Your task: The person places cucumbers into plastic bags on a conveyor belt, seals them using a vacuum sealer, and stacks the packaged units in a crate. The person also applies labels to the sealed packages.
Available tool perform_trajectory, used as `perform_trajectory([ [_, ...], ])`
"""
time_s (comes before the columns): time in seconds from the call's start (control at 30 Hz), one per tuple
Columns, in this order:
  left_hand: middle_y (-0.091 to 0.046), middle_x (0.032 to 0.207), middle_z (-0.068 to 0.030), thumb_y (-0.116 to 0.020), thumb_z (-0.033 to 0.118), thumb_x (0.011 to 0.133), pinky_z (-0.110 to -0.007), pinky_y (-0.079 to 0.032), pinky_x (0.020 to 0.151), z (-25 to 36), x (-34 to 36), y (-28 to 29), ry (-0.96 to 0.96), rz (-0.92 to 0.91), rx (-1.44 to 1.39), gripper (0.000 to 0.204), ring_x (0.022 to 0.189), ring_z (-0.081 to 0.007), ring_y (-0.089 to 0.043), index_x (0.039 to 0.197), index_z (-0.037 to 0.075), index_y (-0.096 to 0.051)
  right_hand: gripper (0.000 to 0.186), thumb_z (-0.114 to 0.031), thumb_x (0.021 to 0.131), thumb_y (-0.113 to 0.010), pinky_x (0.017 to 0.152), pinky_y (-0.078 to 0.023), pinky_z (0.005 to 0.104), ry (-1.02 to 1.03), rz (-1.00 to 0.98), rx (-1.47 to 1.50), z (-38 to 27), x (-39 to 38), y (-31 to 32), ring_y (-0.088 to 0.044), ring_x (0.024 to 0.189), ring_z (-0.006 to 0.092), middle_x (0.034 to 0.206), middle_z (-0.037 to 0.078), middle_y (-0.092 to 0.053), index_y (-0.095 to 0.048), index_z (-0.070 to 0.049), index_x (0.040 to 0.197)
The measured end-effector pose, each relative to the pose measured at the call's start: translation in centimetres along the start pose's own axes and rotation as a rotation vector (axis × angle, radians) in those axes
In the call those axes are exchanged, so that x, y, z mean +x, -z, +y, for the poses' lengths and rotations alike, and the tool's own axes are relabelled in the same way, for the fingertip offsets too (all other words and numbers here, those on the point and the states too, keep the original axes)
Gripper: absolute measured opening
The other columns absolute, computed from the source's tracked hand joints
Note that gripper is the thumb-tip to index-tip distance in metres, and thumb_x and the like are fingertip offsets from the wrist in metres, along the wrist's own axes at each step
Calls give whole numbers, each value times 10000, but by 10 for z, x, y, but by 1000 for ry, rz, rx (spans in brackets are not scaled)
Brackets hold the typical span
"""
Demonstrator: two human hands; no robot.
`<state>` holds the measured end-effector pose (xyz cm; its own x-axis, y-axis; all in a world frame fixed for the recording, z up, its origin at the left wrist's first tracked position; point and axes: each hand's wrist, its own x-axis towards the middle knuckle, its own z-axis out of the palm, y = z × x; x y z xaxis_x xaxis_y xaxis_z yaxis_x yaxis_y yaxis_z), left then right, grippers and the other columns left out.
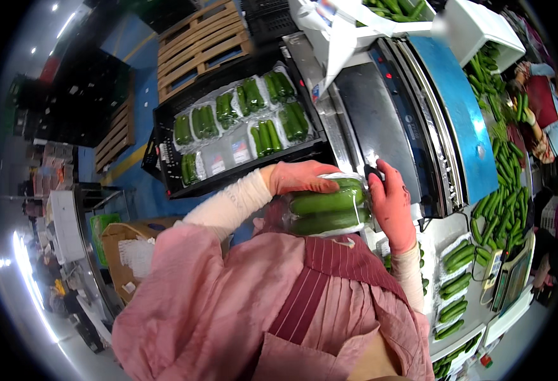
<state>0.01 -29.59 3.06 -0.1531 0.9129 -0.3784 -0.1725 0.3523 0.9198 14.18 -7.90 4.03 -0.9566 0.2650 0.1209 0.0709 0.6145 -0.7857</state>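
I have a wrapped pack (328, 208) of green cucumbers between both hands, held just above my apron; my left hand (299, 178) lies flat over its top far edge, fingers closed down on the film; my right hand (393, 206) presses its right end, fingers curled round the film, so each grip is shut on the pack. Beyond the left grip sits a black crate (165, 133) with finished packs lying in rows; past the right grip runs the steel wrapping machine (387, 114); further right, loose cucumbers (504, 190) pile along the surface, where another person's arm works. My worry: the film looks slick and the cucumbers round; if one grip loosens, the pack could tilt and slide out, or the film could tear under squeezing fingers.
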Motion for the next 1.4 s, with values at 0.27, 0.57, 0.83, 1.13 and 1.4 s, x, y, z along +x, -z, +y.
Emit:
perform_trajectory([
  [0.27,-655,1256,-72,-562,436,999,-373,-534,965,-109,-105,32,-273,600,-1471,476,1090,-216,-652,1330,93,-578,333,-114,983,-569,908,-508,356,-188,-25,80,-2,-24,16,-638,1067,300,1218,164,-601,-553,-9,1298],
  [0.57,-574,1393,-94,-542,516,976,-590,-437,1032,-220,-193,159,-61,1193,-1283,600,1255,-314,-560,1434,131,-497,315,-166,969,-606,906,-498,352,-443,-359,129,-9,-29,-38,-646,1038,280,1110,168,-671,-609,-34,1255],
  [0.83,-508,1457,-113,-649,505,930,-391,-381,1068,-331,-217,160,284,1250,-81,698,1325,-261,-467,1488,144,-438,338,-135,923,-641,880,-510,389,-145,-422,-113,-25,32,-68,-635,1030,365,1138,191,-632,-606,-12,1236],
  [1.13,-489,1473,-100,-668,481,928,-386,-395,1062,-385,-233,158,20,1209,-142,772,1288,-244,-496,1504,58,-377,341,-127,926,-642,864,-516,384,-197,-431,-95,-38,58,-77,-640,1015,355,1140,184,-627,-603,-21,1248],
  [1.4,-694,1196,-145,-596,518,937,-376,-469,991,-342,-214,177,808,1396,20,585,1126,-297,-644,1277,43,-636,332,-118,932,-637,851,-526,370,-183,-406,-71,-41,66,-78,-650,1000,354,1122,187,-635,-604,0,1241],
])
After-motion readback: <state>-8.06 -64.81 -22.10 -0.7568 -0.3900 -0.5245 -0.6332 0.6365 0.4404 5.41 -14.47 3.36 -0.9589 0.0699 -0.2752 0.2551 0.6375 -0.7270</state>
